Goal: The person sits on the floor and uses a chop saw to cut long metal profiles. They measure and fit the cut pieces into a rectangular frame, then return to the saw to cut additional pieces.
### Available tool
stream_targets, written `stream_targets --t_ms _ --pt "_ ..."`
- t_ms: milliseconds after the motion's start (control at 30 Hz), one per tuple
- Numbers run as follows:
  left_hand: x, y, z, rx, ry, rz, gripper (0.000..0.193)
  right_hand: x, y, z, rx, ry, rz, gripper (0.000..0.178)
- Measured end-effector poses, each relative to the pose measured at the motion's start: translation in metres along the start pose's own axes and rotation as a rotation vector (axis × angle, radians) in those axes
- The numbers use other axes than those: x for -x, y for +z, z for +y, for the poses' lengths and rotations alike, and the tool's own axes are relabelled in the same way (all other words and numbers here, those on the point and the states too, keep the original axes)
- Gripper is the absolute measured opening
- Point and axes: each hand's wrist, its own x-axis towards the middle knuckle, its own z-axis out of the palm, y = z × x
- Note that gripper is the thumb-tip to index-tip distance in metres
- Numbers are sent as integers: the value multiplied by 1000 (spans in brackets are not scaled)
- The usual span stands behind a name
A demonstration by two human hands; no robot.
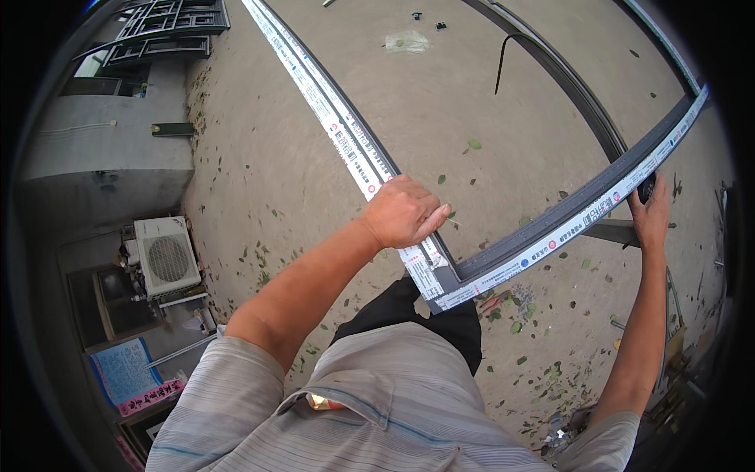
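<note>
A large dark grey metal frame [535, 224] with printed white protective film along its bars crosses in front of me, one corner close to my body. My left hand [405, 211] is wrapped round its left bar, just above that corner. A small thin pale thing shows by the left fingertips, too small to name. At the far end of the near bar, my right hand [651, 212] is closed round a black object [646, 189] just below the bar. Most of that object is hidden by the fingers and frame, so I cannot tell its kind.
Another dark curved-looking bar [578, 90] runs beyond the frame, with a thin black strip [501, 63] beside it. Fallen leaves dot the concrete floor [299, 157]. Along the left wall stand an air-conditioner unit [167, 258], a blue board [126, 371] and stacked dark frames [169, 20].
</note>
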Motion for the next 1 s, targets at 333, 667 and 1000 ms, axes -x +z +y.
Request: stream_targets --t_ms 333,667,1000 --pt "-3 -1 -6 26 -39 69 43 37 -12 -19 -185 213 362 69" --pt "-3 1 -5 39 -18 67 45 127 -58 -196 -876 317 472 57" --pt "-1 4 -11 92 25 41 45 152 -20 -286 -467 -13 313 62"
